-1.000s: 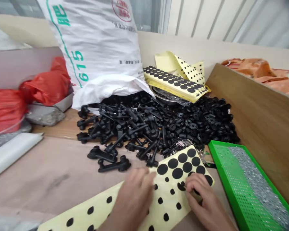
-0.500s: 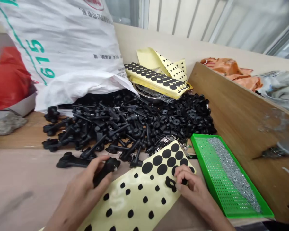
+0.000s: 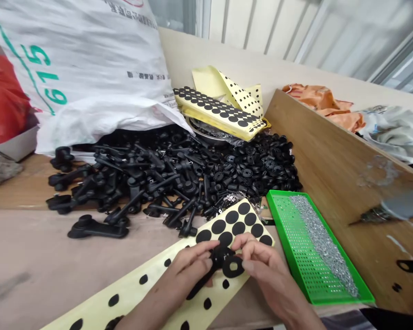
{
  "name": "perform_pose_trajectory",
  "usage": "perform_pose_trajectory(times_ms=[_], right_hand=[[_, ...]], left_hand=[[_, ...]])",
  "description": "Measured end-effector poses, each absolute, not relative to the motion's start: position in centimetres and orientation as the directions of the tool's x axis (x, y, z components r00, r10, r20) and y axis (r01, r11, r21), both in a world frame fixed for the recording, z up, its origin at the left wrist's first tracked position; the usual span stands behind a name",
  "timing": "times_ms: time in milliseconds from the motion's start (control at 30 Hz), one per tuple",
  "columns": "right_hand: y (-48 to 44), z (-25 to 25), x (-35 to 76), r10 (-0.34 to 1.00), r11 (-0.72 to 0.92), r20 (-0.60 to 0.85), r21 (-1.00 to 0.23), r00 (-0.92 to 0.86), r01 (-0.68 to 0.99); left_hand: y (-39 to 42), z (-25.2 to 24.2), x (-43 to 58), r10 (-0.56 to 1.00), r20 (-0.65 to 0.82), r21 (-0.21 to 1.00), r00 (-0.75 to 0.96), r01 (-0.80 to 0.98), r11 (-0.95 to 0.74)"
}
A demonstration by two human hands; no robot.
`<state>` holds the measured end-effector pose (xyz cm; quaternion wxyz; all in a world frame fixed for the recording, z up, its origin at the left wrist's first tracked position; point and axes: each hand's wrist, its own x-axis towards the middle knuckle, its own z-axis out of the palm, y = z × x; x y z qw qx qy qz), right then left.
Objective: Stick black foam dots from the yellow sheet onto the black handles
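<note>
My left hand (image 3: 179,275) is closed around a black plastic crank handle (image 3: 200,283), its round end facing my right hand. Between the fingertips of my right hand (image 3: 266,268) is a black ring-shaped sticker (image 3: 227,267) with a hole in the middle. The sticker sits right beside the handle's round end; whether they touch I cannot tell. Under both hands lies a pale yellow backing sheet (image 3: 131,293) with black discs at its far end and small black dots over the rest. One more crank handle (image 3: 98,228) lies apart to the left.
A heap of black crank handles (image 3: 131,174) and round black caps (image 3: 251,165) lies behind the hands. On the right stands a green tray (image 3: 289,238) of small metal parts, beside a wooden board (image 3: 330,169). A white sack (image 3: 99,68) and more sticker sheets (image 3: 220,110) are at the back.
My left hand has carried the crank handle to the right, up to my right hand. The ring sticker has turned and now faces me, next to the handle. The view has shifted slightly.
</note>
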<state>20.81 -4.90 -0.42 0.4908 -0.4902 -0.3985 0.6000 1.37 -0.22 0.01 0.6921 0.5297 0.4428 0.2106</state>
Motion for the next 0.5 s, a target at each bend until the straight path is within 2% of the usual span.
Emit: perform_pose_trajectory(times_ms=[133,367,500], right_hand=[[-4.54,-0.26,20.14,0.979,-0.205,-0.205,-0.964,-0.012,-0.168],[-4.31,-0.68,19.92,0.976,-0.218,-0.218,-0.961,-0.019,-0.170],[-4.26,-1.09,20.02,0.976,-0.217,-0.216,-0.959,-0.024,-0.180]], left_hand=[[-0.68,0.57,1.10,0.807,-0.371,0.926,0.460,0.246,0.286],[-0.61,0.29,1.17,0.764,-0.464,0.884,0.448,0.290,0.367],[-0.67,0.30,1.24,0.754,-0.466,0.883,0.462,0.302,0.361]])
